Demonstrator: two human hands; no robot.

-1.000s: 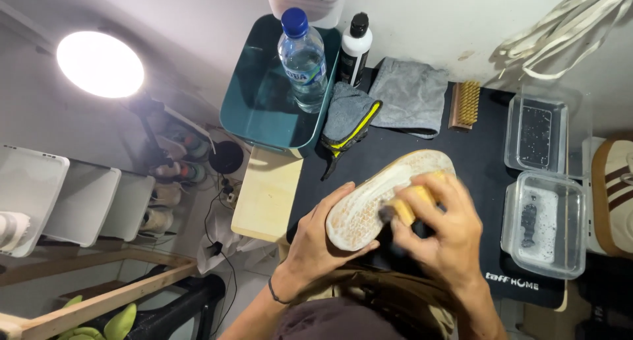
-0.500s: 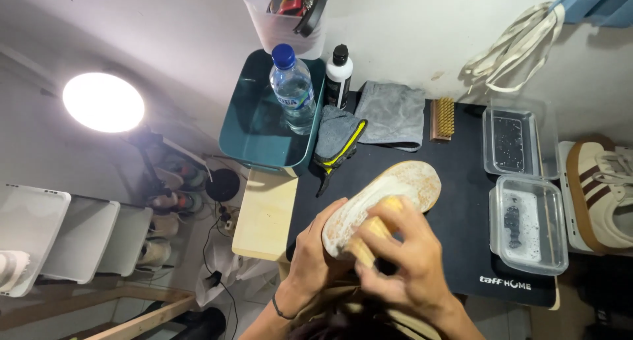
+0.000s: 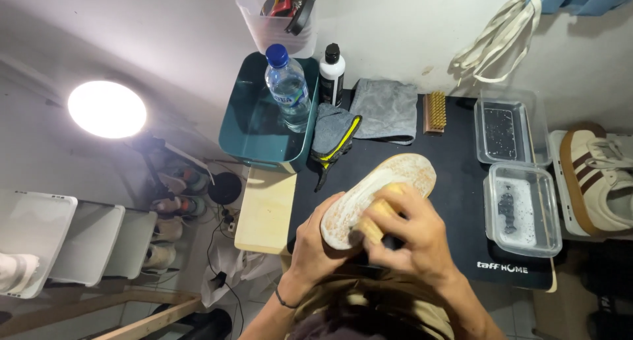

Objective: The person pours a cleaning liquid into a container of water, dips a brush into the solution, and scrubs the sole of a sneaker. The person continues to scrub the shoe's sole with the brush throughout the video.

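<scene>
At lower centre, the left hand (image 3: 316, 248) grips the heel end of a shoe (image 3: 379, 195) turned sole-up, so the dirty sole faces the right hand (image 3: 412, 238), which is closed around a wooden brush (image 3: 376, 218) pressed against it. A teal tub (image 3: 254, 132) with a water bottle (image 3: 288, 89), cloths (image 3: 386, 109) and two clear trays (image 3: 521, 208) sit within reach on the black mat (image 3: 455, 162).

Water bottle (image 3: 288, 89) standing in a teal tub (image 3: 247, 126) — grey cloths (image 3: 387, 109), two clear containers (image 3: 511, 126) beside.
</scene>
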